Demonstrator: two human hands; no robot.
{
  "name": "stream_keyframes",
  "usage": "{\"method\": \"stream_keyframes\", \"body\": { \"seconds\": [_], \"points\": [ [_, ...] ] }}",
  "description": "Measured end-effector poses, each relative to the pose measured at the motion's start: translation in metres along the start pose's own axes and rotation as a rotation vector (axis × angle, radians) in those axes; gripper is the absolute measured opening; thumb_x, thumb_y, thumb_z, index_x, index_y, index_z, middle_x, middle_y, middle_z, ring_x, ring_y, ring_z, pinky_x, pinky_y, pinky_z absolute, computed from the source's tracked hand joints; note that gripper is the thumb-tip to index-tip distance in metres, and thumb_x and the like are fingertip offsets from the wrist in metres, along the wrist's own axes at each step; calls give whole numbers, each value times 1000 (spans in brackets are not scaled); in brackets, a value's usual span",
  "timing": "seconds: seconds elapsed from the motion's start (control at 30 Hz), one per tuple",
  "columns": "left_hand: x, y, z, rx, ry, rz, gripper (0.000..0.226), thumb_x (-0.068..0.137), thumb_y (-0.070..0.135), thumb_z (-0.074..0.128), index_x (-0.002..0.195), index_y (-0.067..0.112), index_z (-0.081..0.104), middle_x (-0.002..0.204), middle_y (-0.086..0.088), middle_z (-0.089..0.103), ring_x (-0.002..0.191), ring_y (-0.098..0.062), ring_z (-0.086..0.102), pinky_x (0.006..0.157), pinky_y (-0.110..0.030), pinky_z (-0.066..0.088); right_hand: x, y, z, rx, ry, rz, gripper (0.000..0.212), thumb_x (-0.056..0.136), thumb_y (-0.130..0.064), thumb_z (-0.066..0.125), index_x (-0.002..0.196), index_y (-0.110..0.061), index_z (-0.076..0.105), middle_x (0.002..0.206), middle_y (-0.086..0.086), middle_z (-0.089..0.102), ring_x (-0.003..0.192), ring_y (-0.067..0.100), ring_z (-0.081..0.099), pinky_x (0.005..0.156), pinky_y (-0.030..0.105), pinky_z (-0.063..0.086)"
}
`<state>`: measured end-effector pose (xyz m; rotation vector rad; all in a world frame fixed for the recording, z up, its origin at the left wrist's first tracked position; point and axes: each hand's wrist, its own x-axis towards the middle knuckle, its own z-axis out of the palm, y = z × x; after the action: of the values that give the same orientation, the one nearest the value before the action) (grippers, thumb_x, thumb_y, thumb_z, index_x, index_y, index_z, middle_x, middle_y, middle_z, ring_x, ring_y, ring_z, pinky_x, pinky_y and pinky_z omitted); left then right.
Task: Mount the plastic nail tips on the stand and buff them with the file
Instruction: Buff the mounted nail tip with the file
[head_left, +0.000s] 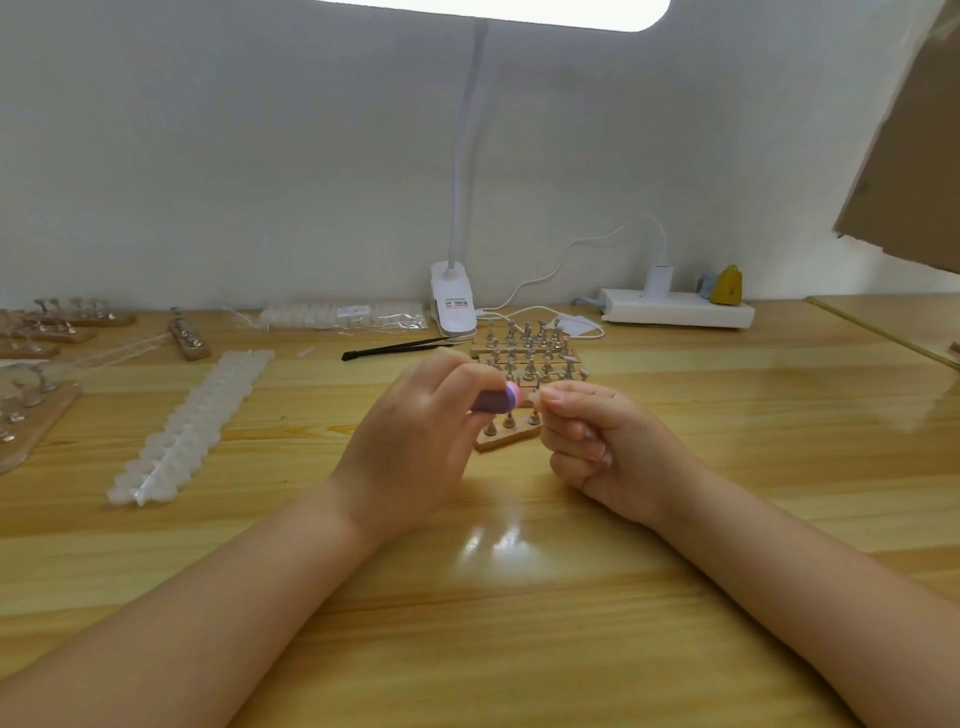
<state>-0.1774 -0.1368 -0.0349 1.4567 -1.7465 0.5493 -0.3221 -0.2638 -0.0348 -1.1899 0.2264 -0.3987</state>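
My left hand (415, 436) grips a purple and pink buffing file (497, 399), its end pointing right. My right hand (597, 441) is curled, its thumb and forefinger pinched together just right of the file's tip; what they pinch is too small to make out. Right behind both hands lies a wooden nail stand (506, 439) with metal pegs. Several more stands (527, 348) sit packed together behind it. A long strip of clear nail tips (192, 426) lies to the left on the wooden table (519, 571).
Black tweezers (395, 347) lie behind my left hand. A clip lamp (453, 306), a bag of nail tips (343, 314) and a white power strip (675, 307) line the back wall. More stands (31, 405) sit at the far left. Cardboard (904, 156) hangs at top right.
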Motion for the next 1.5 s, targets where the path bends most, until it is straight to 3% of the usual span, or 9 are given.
{"method": "stream_keyframes", "body": {
  "seconds": [0.2, 0.37, 0.53, 0.7, 0.87, 1.0, 1.13, 1.33, 1.5],
  "points": [
    [4, 8, 4, -86, 45, 182, 22, 91, 9, 60, 112, 12, 52, 97, -9, 60, 88, -19, 58, 82, -28, 49, 0, 4, 1, 16, -3, -13, 11, 82, -10, 53, 73, -11, 60, 49, -6, 39, 37, 2, 29, 41, 19, 13],
    [-2, -4, 3, -53, 2, -10, 25, 83, -4, 67, 108, -2, 63, 98, -13, 61, 87, -26, 62, 77, -43, 54, 2, 6, -3, 4, 4, -22, 3, 86, -11, 54, 84, -10, 57, 53, -3, 41, 40, 4, 32, 44, 21, 14],
    [2, 4, 7, -113, 41, 51, 25, 89, 0, 61, 114, -4, 59, 104, -12, 62, 94, -20, 60, 83, -32, 52, 0, 8, -3, -21, -56, -53, 7, 84, -17, 61, 86, -13, 57, 58, -1, 44, 47, 6, 34, 44, 18, 21],
    [-1, -3, 5, -92, -23, -18, 27, 86, -4, 66, 113, -3, 61, 103, -12, 64, 92, -24, 63, 78, -41, 54, 0, 7, -5, 3, -39, -55, 3, 86, -15, 59, 84, -14, 59, 58, -1, 41, 47, 6, 34, 41, 16, 26],
    [2, 4, 8, -160, 34, 12, 30, 87, -5, 65, 116, -2, 59, 105, -9, 63, 94, -19, 62, 83, -33, 53, 0, 7, -4, -14, -47, -54, 10, 80, -21, 67, 83, -16, 59, 58, -1, 42, 47, 6, 34, 41, 16, 27],
    [-3, -4, 6, -106, -24, -63, 24, 89, 2, 64, 113, 1, 62, 102, -11, 65, 91, -21, 63, 80, -39, 54, 0, 6, -7, 12, -43, -63, 3, 85, -17, 61, 87, -15, 60, 58, -2, 42, 48, 6, 34, 41, 16, 25],
    [4, 0, 5, -144, 84, 5, 31, 87, -2, 66, 117, 2, 58, 104, -10, 61, 93, -16, 60, 85, -26, 51, 1, 7, -5, -10, -43, -57, 8, 78, -22, 69, 83, -17, 64, 59, -2, 42, 48, 6, 34, 40, 16, 26],
    [-2, -8, 2, 6, -39, -24, 28, 82, -6, 68, 109, -2, 62, 99, -14, 61, 87, -27, 61, 76, -46, 53, 1, 7, -7, 6, 1, -42, 3, 86, -15, 58, 85, -14, 60, 56, -3, 42, 46, 6, 33, 42, 19, 18],
    [6, 4, 1, -94, 51, 123, 26, 89, 8, 62, 113, 11, 52, 98, -10, 56, 88, -15, 58, 81, -28, 50, 2, 8, -5, -26, -25, -39, 3, 84, -18, 62, 84, -15, 61, 58, -3, 41, 46, 6, 33, 44, 21, 15]
  ]
}}
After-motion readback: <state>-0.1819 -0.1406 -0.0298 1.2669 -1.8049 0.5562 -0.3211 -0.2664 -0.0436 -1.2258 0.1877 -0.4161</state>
